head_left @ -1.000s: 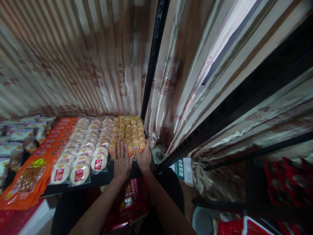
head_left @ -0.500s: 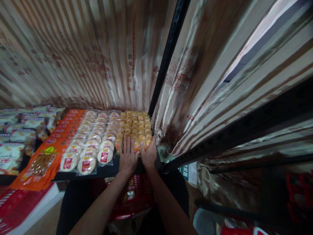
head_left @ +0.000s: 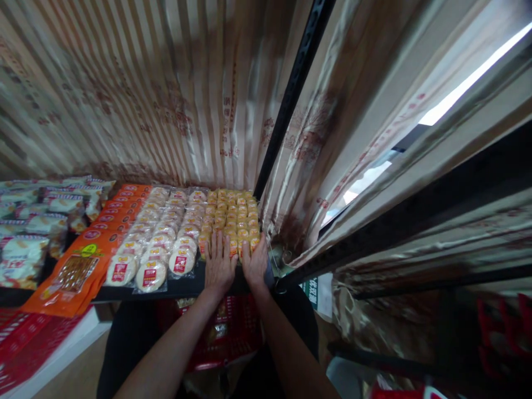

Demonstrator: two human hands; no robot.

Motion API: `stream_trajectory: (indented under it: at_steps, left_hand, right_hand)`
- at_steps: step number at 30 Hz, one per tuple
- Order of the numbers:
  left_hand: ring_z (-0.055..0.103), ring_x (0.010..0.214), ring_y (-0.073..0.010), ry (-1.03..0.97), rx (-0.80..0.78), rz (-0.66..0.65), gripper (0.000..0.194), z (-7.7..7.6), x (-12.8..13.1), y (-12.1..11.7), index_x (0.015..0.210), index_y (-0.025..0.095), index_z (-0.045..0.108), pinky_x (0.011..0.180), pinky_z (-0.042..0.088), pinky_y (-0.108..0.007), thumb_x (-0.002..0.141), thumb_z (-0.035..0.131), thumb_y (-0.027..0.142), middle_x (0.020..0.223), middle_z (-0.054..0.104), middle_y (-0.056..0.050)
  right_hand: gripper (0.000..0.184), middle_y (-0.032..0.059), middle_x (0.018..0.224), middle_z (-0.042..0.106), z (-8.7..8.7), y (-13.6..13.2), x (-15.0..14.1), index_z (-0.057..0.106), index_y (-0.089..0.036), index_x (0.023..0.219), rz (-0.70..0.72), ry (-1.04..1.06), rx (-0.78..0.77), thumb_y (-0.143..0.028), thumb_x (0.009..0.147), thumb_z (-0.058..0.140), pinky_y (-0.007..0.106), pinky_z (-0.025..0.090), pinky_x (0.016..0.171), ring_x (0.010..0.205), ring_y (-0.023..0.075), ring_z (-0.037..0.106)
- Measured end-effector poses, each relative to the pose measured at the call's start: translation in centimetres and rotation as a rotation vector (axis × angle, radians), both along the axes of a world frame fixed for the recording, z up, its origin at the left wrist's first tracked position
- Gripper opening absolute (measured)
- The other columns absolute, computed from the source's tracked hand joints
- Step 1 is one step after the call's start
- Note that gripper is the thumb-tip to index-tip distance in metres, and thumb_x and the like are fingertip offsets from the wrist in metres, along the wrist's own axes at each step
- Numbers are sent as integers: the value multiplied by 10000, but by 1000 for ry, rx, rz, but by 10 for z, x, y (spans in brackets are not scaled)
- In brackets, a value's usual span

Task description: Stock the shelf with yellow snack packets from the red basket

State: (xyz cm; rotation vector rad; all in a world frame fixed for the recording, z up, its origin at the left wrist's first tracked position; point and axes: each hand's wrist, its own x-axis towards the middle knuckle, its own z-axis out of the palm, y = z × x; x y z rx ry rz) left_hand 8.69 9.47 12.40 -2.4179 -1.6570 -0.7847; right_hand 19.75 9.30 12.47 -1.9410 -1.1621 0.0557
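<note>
Both hands rest against the front of several rows of small yellow-wrapped snacks point(head_left: 230, 213) at the right end of a dark shelf point(head_left: 124, 293). My left hand point(head_left: 219, 265) lies with fingers stretched forward on the front packs. Beside it, my right hand point(head_left: 254, 262) touches the same rows near the shelf's right corner, its fingers also extended. Neither hand grips a pack. Just left of my left hand stand rows of round white crackers point(head_left: 182, 257) in clear wrappers with red labels. What lies under my palms is hidden.
Farther left are overlapping orange packets point(head_left: 77, 271) and white snack bags point(head_left: 22, 260). A black metal post point(head_left: 286, 119) rises at the right rear corner, before a striped curtain point(head_left: 187, 83). Below the shelf sits a red basket point(head_left: 241, 327); a dark bar point(head_left: 374, 233) slants across the right.
The view has shifted slightly, and the curtain gap at right shows more light. Both hands stay on the yellow-wrapped snacks in nearly the same pose.
</note>
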Motion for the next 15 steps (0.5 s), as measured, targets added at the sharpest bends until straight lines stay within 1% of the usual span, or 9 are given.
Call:
stream_trajectory:
  at_steps: [6, 9, 12, 14, 15]
  left_hand:
    - [86, 1416, -292, -21, -28, -9, 612, 0, -1, -1, 1429, 113, 262, 1126, 142, -548, 883, 464, 303, 1519, 180, -177]
    - [89, 1414, -298, -43, -23, -9, 585, 4, -2, 0, 1418, 129, 296, 1125, 161, -546, 884, 464, 298, 1517, 196, -172]
    - [93, 1412, -298, -85, 30, -41, 533, 5, -3, -4, 1395, 107, 341, 1122, 198, -529, 897, 438, 269, 1497, 247, -188]
    - [99, 1414, -279, -122, 77, -95, 516, -2, -7, -15, 1397, 81, 327, 1124, 222, -499, 907, 397, 224, 1487, 271, -194]
    - [102, 1414, -271, -147, 82, -114, 528, -8, -10, -23, 1412, 78, 291, 1123, 235, -487, 907, 380, 202, 1492, 264, -190]
  right_hand:
    - [690, 238, 1392, 392, 1, -4, 0, 290, -38, 1384, 29, -22, 101, -524, 895, 305, 491, 312, 1052, 1297, 289, 360]
    - [661, 234, 1402, 379, 1, -11, -2, 280, -51, 1389, 46, -53, 136, -497, 903, 315, 508, 298, 1063, 1316, 289, 338]
    - [624, 235, 1422, 347, 1, -29, -7, 258, -65, 1401, 64, -80, 182, -450, 914, 325, 534, 300, 1058, 1337, 296, 309]
    - [589, 229, 1432, 327, 0, -49, -15, 244, -80, 1409, 100, -92, 229, -393, 920, 341, 542, 318, 1047, 1346, 297, 295]
    - [570, 221, 1433, 328, -3, -61, -19, 249, -92, 1409, 142, -99, 252, -364, 919, 356, 539, 330, 1043, 1345, 295, 300]
